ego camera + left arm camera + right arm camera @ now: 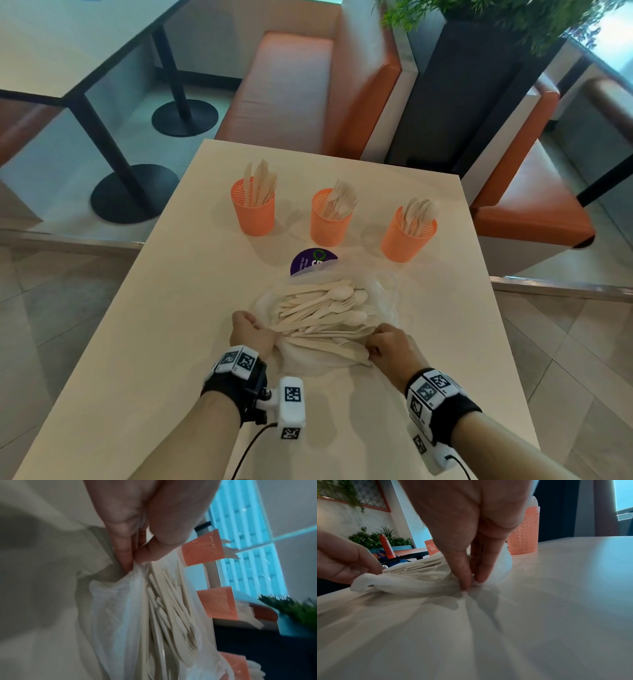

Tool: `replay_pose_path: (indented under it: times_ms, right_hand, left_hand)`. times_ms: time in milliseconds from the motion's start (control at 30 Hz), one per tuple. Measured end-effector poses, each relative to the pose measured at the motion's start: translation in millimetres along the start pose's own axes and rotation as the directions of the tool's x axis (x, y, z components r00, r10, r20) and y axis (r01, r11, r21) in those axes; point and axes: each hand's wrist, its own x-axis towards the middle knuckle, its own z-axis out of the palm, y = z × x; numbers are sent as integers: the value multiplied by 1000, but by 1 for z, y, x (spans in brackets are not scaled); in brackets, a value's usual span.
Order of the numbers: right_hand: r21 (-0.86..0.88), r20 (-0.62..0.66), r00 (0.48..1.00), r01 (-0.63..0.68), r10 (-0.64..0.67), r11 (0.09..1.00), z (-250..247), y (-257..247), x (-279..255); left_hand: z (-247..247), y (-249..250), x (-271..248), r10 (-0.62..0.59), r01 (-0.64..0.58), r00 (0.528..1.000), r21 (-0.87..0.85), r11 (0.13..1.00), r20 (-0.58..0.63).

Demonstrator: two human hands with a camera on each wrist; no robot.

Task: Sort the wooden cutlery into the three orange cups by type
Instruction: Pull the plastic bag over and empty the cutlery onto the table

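A heap of wooden cutlery [322, 310] lies on a thin white plastic bag [383, 294] in the middle of the table. My left hand [251, 330] pinches the bag's near left edge [135, 566]. My right hand [383, 342] pinches its near right edge [476, 583]. Three orange perforated cups stand in a row beyond the heap: the left cup [253, 210] holds knives, the middle cup [330, 219] holds forks, the right cup [407, 234] holds spoons. The cutlery [163, 601] shows inside the bag in the left wrist view.
A round purple sticker [313, 262] sits on the cream table [171, 325] between the cups and the bag. Orange benches [301, 89] and a dark planter [462, 96] stand past the far edge. Another table [68, 51] is at the upper left.
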Motion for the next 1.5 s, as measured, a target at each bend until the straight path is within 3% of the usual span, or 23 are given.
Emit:
replay_pose_path:
  times_ms: [133, 233, 333, 400, 467, 600, 733, 933, 1000, 1067, 1100, 1167, 1267, 1367, 1433, 1500]
  right_hand:
    - [38, 1, 1000, -13, 13, 999, -3, 1, -1]
    - [73, 27, 999, -25, 24, 997, -7, -2, -6]
    - [84, 81, 996, -48, 41, 995, -9, -2, -6]
    - [19, 108, 994, -17, 15, 1000, -6, -3, -4]
    - [-48, 104, 994, 18, -13, 999, -1, -5, -2]
    - [-71, 26, 999, 28, -27, 997, -3, -7, 3]
    - [-183, -47, 998, 42, -52, 982, -12, -10, 8]
    - [-150, -47, 998, -44, 37, 988, -24, -16, 25]
    - [-112, -77, 996, -45, 36, 993, -28, -17, 32]
    - [-67, -83, 996, -39, 33, 997, -31, -17, 41]
    - [-37, -75, 997, -27, 24, 999, -32, -17, 45]
    - [4, -60, 998, 11, -11, 1000, -35, -18, 51]
    - [51, -137, 989, 63, -56, 997, -36, -16, 43]
    - [99, -270, 963, 7, 21, 995, -36, -15, 18]
    - [127, -167, 979, -96, 116, 987, -32, -18, 0]
    - [127, 2, 985, -173, 174, 977, -21, -22, -15]
  left_hand:
    - [4, -17, 9, 18, 4, 994, -207, 978, 105]
    - [11, -24, 13, -50, 89, 993, -392, 916, 109]
    - [13, -20, 4, -62, 163, 974, -479, 862, 220]
    - [13, -23, 0, -17, 98, 977, -379, 920, 211]
    - [11, -25, -6, 80, -54, 986, -180, 982, 144]
    - [9, -27, -11, 228, -229, 967, -1, 973, 112]
    - [11, -25, -15, 341, -355, 935, 188, 916, 101]
    - [6, -19, -31, 301, -410, 912, 576, 707, 280]
    - [6, -18, -42, 310, -503, 863, 620, 603, 399]
    - [9, -18, -60, 315, -615, 784, 600, 511, 535]
    - [11, -19, -68, 315, -645, 756, 572, 506, 574]
    - [14, -21, -78, 303, -646, 746, 532, 547, 593]
    - [9, -18, -88, 332, -650, 745, 521, 553, 578]
    - [-5, -2, -80, 490, -642, 766, 538, 547, 416]
    - [-13, 12, -57, 570, -622, 766, 565, 542, 296]
    - [-14, 22, -28, 578, -611, 770, 578, 542, 272]
